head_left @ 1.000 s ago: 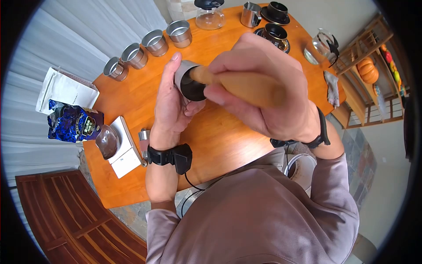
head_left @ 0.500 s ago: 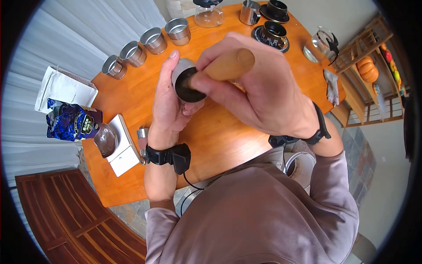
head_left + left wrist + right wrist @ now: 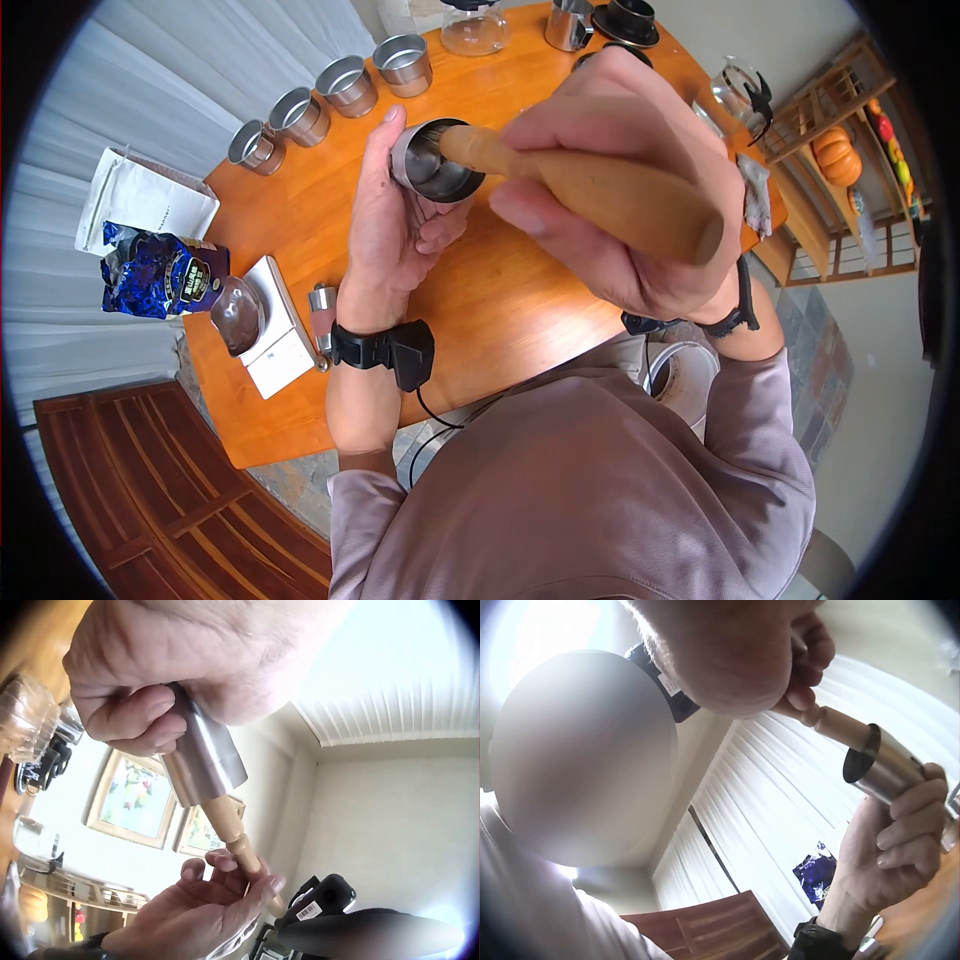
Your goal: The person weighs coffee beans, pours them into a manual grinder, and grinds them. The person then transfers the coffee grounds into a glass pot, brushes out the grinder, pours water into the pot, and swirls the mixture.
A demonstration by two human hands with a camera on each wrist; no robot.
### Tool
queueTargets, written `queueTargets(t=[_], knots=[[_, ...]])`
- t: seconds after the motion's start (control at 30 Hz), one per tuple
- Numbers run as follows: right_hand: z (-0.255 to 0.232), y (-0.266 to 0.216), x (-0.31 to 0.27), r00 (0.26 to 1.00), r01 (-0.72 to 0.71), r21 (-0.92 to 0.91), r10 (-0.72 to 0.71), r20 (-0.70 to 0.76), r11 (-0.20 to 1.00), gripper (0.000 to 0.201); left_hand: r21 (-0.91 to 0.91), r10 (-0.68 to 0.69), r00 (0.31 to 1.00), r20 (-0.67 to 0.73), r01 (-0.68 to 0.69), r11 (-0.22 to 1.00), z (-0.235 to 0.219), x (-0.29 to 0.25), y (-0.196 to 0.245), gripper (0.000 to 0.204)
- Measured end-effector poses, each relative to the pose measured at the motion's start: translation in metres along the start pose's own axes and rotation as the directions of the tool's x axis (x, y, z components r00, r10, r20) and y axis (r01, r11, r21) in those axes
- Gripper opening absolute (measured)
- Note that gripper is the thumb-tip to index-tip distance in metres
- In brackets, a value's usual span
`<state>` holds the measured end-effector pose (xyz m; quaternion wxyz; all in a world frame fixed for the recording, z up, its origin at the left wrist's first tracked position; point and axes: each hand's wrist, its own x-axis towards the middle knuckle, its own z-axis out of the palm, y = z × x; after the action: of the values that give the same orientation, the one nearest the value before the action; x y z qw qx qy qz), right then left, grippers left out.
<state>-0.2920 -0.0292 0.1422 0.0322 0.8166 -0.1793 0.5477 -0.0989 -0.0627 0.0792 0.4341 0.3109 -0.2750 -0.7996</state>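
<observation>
In the head view my left hand [image 3: 388, 228] grips a metal cylinder-shaped cup [image 3: 448, 184], its dark open mouth tilted toward me. The thumb lies along one side and the fingers curl round the other. My right hand [image 3: 655, 130] pinches the turned handle of a wooden brush [image 3: 630, 200], whose tip reaches inside the cup's mouth, near the upper rim. From the left wrist view, the metal cup [image 3: 204, 750] points down toward the wooden handle [image 3: 225, 817]. The right wrist view shows the brush's pale wooden part [image 3: 844, 727] entering the cup; its tip is hidden there.
Several steel cups [image 3: 347, 88] line the table's far left side. A blue foil bag [image 3: 165, 275], a white pouch [image 3: 150, 200] and a white scale [image 3: 278, 335] with a dark dish [image 3: 238, 315] stand left. Glass pots [image 3: 474, 30] and a steel pitcher [image 3: 570, 25] sit at the back.
My right hand swung in and then back out to the right, and the brush handle tilted up and then down again. My left hand stayed nearly in place, the cup tilting slightly.
</observation>
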Motion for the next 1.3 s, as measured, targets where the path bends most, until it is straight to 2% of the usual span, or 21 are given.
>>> queueTargets(t=[0.13, 0.2, 0.27, 0.33, 0.47, 0.53, 0.57, 0.63, 0.7, 0.73, 0.8, 0.87, 0.9, 0.93, 1.0, 1.07, 1.1, 1.13, 1.2, 1.27, 1.3], knots=[[0.006, 0.0, -0.013, 0.994, 0.106, -0.111, -0.101, 0.049, 0.988, 0.03, -0.049, 0.036, 0.998, -0.052, -0.039, 0.998, 0.002, 0.001, -0.002, 0.061], [0.013, -0.009, -0.02, 0.996, 0.01, -0.173, 0.006, 0.087, 0.985, 0.035, -0.061, 0.071, 0.996, 0.06, -0.067, 0.996, -0.003, 0.0, -0.005, 0.061], [0.02, -0.008, -0.027, 0.996, -0.009, -0.131, 0.021, 0.088, 0.991, 0.036, -0.046, 0.066, 0.996, 0.062, -0.063, 0.997, -0.004, 0.0, -0.006, 0.06], [0.024, -0.004, -0.028, 0.997, -0.047, 0.071, 0.042, 0.067, 0.996, 0.038, -0.03, 0.067, 0.996, 0.062, -0.066, 0.997, -0.007, 0.002, -0.006, 0.059], [0.01, 0.002, -0.024, 0.995, 0.062, 0.129, -0.071, 0.066, 0.99, 0.038, 0.028, 0.069, 0.995, 0.072, -0.071, 0.997, -0.008, 0.003, -0.004, 0.058], [0.001, -0.01, -0.021, 0.995, -0.08, 0.024, 0.079, 0.061, 0.996, 0.033, 0.048, 0.066, 0.995, 0.079, -0.07, 0.996, -0.007, 0.002, -0.005, 0.057], [0.004, -0.01, -0.022, 0.995, -0.083, 0.021, 0.082, 0.061, 0.996, 0.033, 0.034, 0.068, 0.996, 0.064, -0.07, 0.997, -0.007, 0.003, -0.008, 0.056], [0.017, -0.008, -0.023, 0.997, -0.017, 0.17, 0.003, 0.082, 0.985, 0.028, 0.018, 0.072, 0.996, 0.05, -0.073, 0.997, -0.01, 0.005, -0.01, 0.055], [0.002, -0.009, -0.018, 0.994, -0.046, 0.143, 0.031, 0.101, 0.989, 0.03, -0.021, 0.063, 0.983, 0.174, -0.06, 0.998, -0.012, 0.005, -0.006, 0.053], [-0.003, -0.01, -0.015, 0.991, -0.075, 0.113, 0.061, 0.119, 0.991, 0.031, -0.023, 0.067, 0.983, 0.172, -0.064, 0.998, -0.009, 0.003, -0.007, 0.053], [0.0, -0.011, -0.013, 0.987, -0.077, 0.131, 0.058, 0.15, 0.988, 0.031, 0.067, 0.076, 0.996, -0.037, -0.073, 0.995, 0.006, -0.004, -0.006, 0.054], [0.0, -0.014, -0.013, 0.976, -0.09, 0.154, 0.056, 0.211, 0.984, 0.031, 0.055, 0.056, 0.998, -0.017, -0.055, 0.997, 0.003, -0.001, -0.012, 0.054], [-0.008, -0.014, -0.013, 0.935, -0.078, 0.062, 0.052, 0.35, 0.995, 0.03, 0.044, 0.045, 0.999, -0.005, -0.044, 0.998, 0.001, 0.001, -0.013, 0.055], [-0.014, -0.013, -0.009, 0.933, -0.072, 0.068, 0.044, 0.356, 0.995, 0.03, 0.038, 0.052, 0.999, -0.009, -0.052, 0.998, 0.001, 0.001, -0.013, 0.055], [-0.02, -0.011, -0.003, 0.988, -0.04, 0.04, 0.033, 0.154, 0.998, 0.03, 0.14, 0.113, 0.992, 0.058, -0.12, 0.983, 0.003, -0.001, -0.013, 0.056], [-0.014, -0.009, -0.006, 0.987, -0.021, 0.051, 0.013, 0.162, 0.998, 0.028, 0.127, 0.061, 0.997, 0.053, -0.068, 0.99, 0.005, -0.004, -0.009, 0.057], [-0.012, -0.008, -0.008, 0.981, -0.024, 0.121, 0.001, 0.194, 0.992, 0.026, 0.116, 0.009, 0.999, 0.047, -0.015, 0.993, 0.005, -0.006, -0.008, 0.058], [-0.011, -0.008, -0.008, 0.974, -0.027, 0.193, -0.018, 0.225, 0.981, 0.024, 0.104, 0.017, 0.999, 0.043, -0.022, 0.994, 0.004, -0.005, -0.009, 0.058], [-0.024, -0.013, 0.001, 0.957, -0.024, 0.169, -0.026, 0.29, 0.985, 0.028, 0.106, -0.028, 0.991, 0.132, 0.014, 0.994, -0.001, -0.002, -0.01, 0.058], [-0.025, -0.014, 0.004, 0.957, 0.105, 0.104, -0.129, 0.261, 0.989, 0.032, 0.112, -0.017, 0.996, 0.089, 0.006, 0.994, 0.005, -0.004, -0.009, 0.058], [-0.021, -0.01, 0.002, 0.946, 0.153, 0.132, -0.184, 0.268, 0.979, 0.034, 0.129, -0.017, 0.999, 0.05, 0.01, 0.992, 0.007, -0.004, -0.009, 0.058]])
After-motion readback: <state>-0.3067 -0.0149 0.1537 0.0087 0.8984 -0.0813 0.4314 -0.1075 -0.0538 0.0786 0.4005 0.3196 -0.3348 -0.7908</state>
